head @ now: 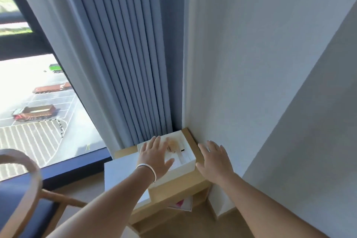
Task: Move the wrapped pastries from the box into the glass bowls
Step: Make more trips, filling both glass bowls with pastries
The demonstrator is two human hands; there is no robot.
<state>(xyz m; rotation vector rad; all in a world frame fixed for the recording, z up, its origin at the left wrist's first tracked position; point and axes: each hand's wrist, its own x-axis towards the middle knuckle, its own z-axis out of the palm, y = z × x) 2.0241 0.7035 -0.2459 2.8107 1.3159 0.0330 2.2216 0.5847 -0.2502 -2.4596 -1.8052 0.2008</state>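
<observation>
Head camera looks down into a room corner, where a white box (186, 157) sits open on a low wooden cabinet (179, 185) between a blue pleated curtain (123, 63) and a white wall (251, 63). Inside the box lies a wrapped pastry (172, 146), tan under clear film, blurred in the frame. The left hand (154, 155), a silver bangle (147, 170) on its wrist, spreads flat with straight fingers over the box's left half, the pastry just to the right of its fingers; whether the palm touches the box cannot be told. The right hand (214, 158) hovers just outside the box's right wall, fingers straight and loosely spread, holding nothing. The pastry's long axis appears to run from the near side toward the corner, parallel to the box's long walls. A white lid-like panel (119, 176) lies left of the box, and a wooden chair back (29, 172) curves at lower left.
</observation>
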